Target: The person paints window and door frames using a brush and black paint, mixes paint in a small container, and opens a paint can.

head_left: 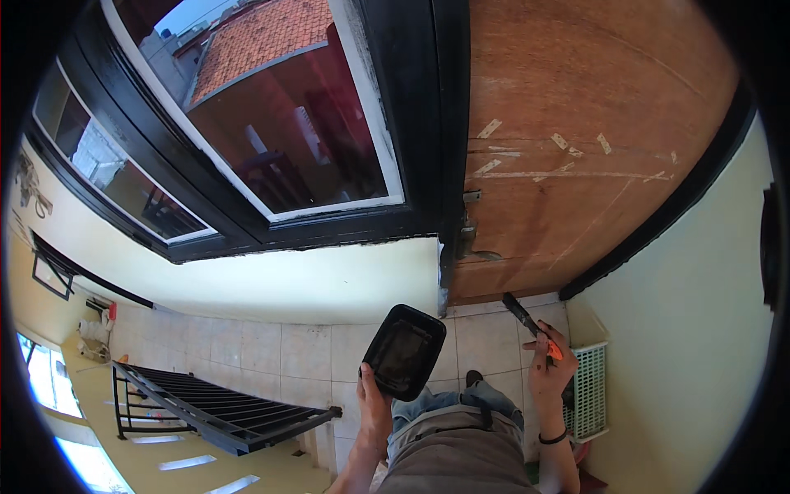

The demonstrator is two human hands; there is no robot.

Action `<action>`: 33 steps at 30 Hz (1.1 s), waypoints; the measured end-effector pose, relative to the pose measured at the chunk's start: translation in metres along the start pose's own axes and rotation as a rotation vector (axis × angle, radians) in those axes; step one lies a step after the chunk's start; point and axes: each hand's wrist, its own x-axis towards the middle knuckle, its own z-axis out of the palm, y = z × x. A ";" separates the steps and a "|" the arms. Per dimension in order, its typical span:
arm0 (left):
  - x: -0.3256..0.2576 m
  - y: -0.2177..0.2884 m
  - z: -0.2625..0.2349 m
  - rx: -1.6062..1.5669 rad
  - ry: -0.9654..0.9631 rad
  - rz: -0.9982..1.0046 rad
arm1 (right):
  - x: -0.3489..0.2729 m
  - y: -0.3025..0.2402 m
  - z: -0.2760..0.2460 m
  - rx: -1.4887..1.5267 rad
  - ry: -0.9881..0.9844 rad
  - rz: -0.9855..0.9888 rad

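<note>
The fingers of your right hand are closed on a brush at its orange handle, its dark head pointing far and left. Gripping close to the head like this should give good control, so steer with the wrist rather than the arm. Your left hand grips the near left edge of a black tray, thumb at the rim; any fingers beneath are hidden. Hold that tray level: its dark inside does not show how much lies in it, and a tilt could spill onto the tiled floor. Brush and tray are apart, so bringing the tray nearer the brush would help catch drips. Farther out stands the brown door in its black frame. Whether the bristles touch the door's foot, this angle cannot tell; press softly and judge by feel. Mind the pale wall left of the frame, and give your right wrist room beside the pale basket.
</note>
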 end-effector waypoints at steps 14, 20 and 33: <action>-0.106 -0.050 0.016 -0.239 0.431 0.072 | 0.094 -0.029 0.181 0.208 -0.223 -0.786; -0.102 -0.070 -0.055 -0.107 0.527 0.155 | 0.097 -0.039 0.155 -0.059 -0.172 -0.914; -0.038 -0.024 -0.114 -0.209 0.419 -0.020 | 0.112 -0.077 0.161 -0.432 -0.369 -1.013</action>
